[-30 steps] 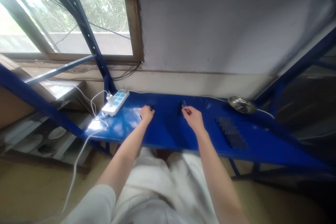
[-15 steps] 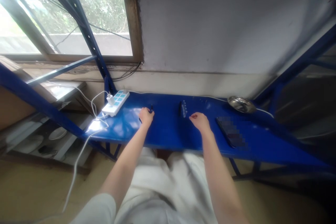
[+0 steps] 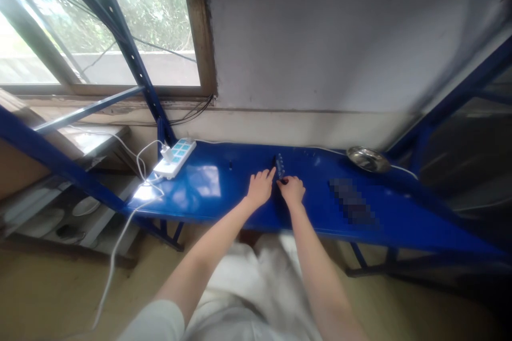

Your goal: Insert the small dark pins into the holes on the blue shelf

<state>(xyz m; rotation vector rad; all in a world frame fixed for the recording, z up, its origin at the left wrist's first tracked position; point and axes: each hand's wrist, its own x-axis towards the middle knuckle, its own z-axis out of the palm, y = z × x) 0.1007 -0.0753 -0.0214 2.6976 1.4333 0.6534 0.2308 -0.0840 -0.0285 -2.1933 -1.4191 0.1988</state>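
A small dark strip with a row of clear, rounded pieces [image 3: 280, 164] lies near the middle of the blue tabletop [image 3: 248, 157]. Just left of its near end is my left hand [image 3: 261, 187], fingers apart, with the index finger reaching to the strip's dark side. My right hand [image 3: 293, 189] is at the near end of the strip, its thumb and fingers pinched on something dark and too small to make out. A small dark upright object [image 3: 231, 165] stands on the tabletop to the left of both hands.
A white power strip [image 3: 175, 158] with a plug and white cables lies at the left end. On the right are a shiny metal dish [image 3: 367, 159] and a dark, pixelated flat object [image 3: 352, 202]. Blue frame posts rise at both sides.
My left hand has moved right, away from the small dark upright object, and its fingers have spread beside the strip. My right hand has shifted slightly left, to the strip's near end.
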